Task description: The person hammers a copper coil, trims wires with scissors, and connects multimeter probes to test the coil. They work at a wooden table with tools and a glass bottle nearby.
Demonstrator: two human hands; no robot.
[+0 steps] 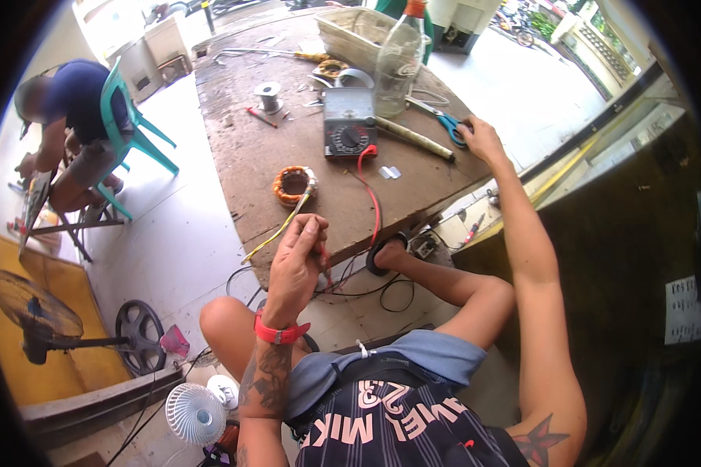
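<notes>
My left hand [297,251] is closed in a pinch over the table's near edge. A thin red piece, which looks like a test lead [325,255], shows at its palm side. Just beyond the fingers lies a ring-shaped copper motor coil [295,185]; its yellow and pale wires run toward the hand, and I cannot tell whether the fingers touch them. At the table's right edge my right hand [481,142] grips the blue handles of a pair of scissors [450,128]. An analog multimeter [350,124] with a red lead lies between the hands.
On the worn wooden table [249,156] are a solder spool [268,96], a red pen-like tool [262,117], a stick [414,138], a glass bottle [399,66] and a plastic basket [357,35]. Cables trail beneath. Someone sits on a green chair [125,117] at left, beyond a fan [39,311].
</notes>
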